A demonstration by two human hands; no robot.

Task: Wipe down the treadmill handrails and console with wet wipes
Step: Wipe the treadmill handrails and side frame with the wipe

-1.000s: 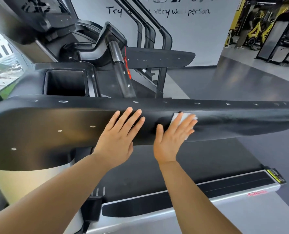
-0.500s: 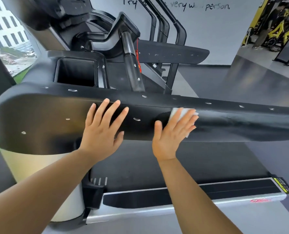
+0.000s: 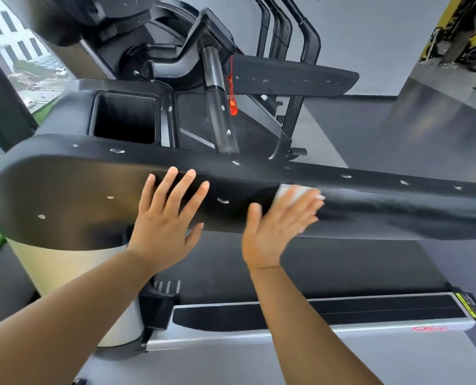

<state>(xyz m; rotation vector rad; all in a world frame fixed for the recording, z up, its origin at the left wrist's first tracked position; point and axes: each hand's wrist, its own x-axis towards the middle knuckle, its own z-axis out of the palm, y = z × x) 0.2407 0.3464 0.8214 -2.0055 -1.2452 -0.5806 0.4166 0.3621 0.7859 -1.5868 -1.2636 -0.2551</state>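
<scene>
1. One container is in view: a rectangular black pocket (image 3: pixel 125 118) sunk into the treadmill's console tray, just behind the near handrail (image 3: pixel 384 212). Its inside is dark, and I cannot tell whether anything lies in it.
2. The left hand (image 3: pixel 170 220) lies flat on the outer face of that handrail, near the rail's rounded end at the left of the view. Its fingers are straight and a little spread, the thumb is out by the lower edge, and it holds nothing.
3. The right hand (image 3: pixel 278 223) is just beside it, further along the rail. Its fingers are straight and close together, pressing a white wet wipe (image 3: pixel 289 191) against the rail's face. This hand is blurred, so its fingertips are not sharp.
4. The wipe shows only above the fingers, just under the rail's top edge; the hand hides the rest.
5. The rail's face to the right of the wipe has a streaky sheen.
6. The treadmill belt (image 3: pixel 342 268) runs below both hands. The far handrail (image 3: pixel 292 79) stands across it, with a red safety cord (image 3: pixel 232 93) hanging near its inner end.
</scene>
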